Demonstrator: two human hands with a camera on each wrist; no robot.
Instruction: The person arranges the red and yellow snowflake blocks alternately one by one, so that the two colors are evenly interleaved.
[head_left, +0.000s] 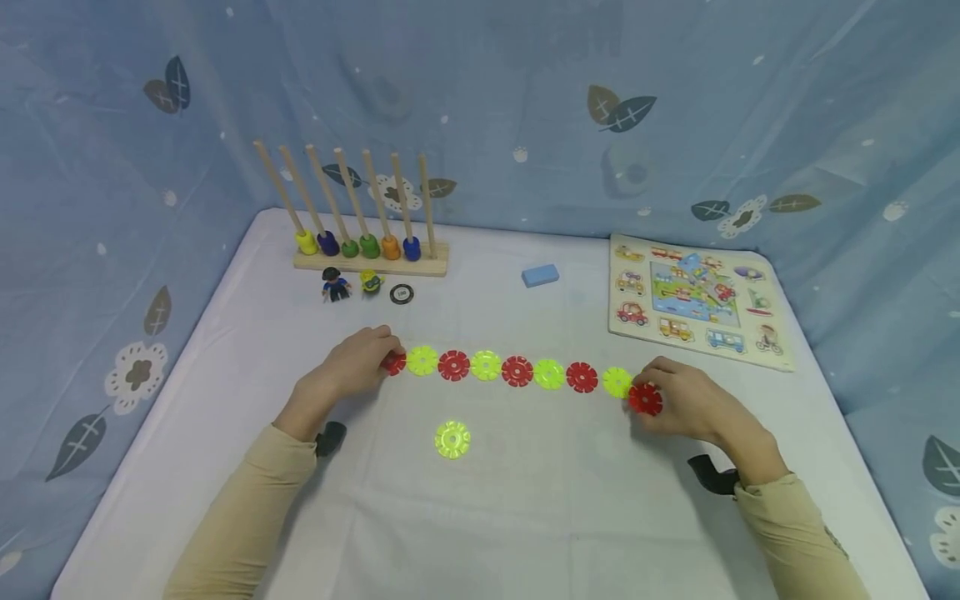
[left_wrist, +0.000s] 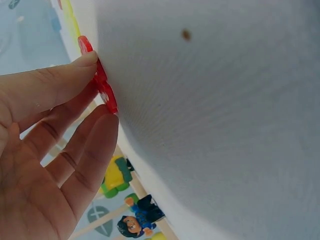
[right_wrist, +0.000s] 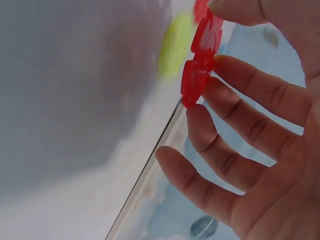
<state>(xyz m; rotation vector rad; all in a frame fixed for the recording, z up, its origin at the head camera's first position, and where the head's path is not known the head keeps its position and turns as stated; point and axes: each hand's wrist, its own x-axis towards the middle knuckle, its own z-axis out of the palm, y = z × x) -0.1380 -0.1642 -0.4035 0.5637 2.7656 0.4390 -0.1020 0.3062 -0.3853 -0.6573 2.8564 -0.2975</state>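
Note:
A row of red and yellow-green interlocking plastic discs, notched like snowflakes, crosses the white table in the head view, colours alternating. At its left end my left hand (head_left: 363, 360) pinches a red disc (left_wrist: 106, 92) between thumb and fingers. My right hand (head_left: 681, 398) grips another red disc (head_left: 646, 399) by its edge at the right end, beside a yellow-green disc (head_left: 617, 382). The right wrist view shows this red disc (right_wrist: 202, 60) tilted between thumb and fingertips, the little finger free of it. Nearer the front, a single yellow-green disc (head_left: 452, 439) lies apart from the row.
A wooden peg rack (head_left: 371, 259) with coloured beads stands at the back left. Before it are a toy figure (head_left: 335, 285), a small yellow toy (head_left: 371, 282) and a black round chip (head_left: 401, 293). A blue block (head_left: 540, 275) and a picture puzzle board (head_left: 697, 333) lie farther right.

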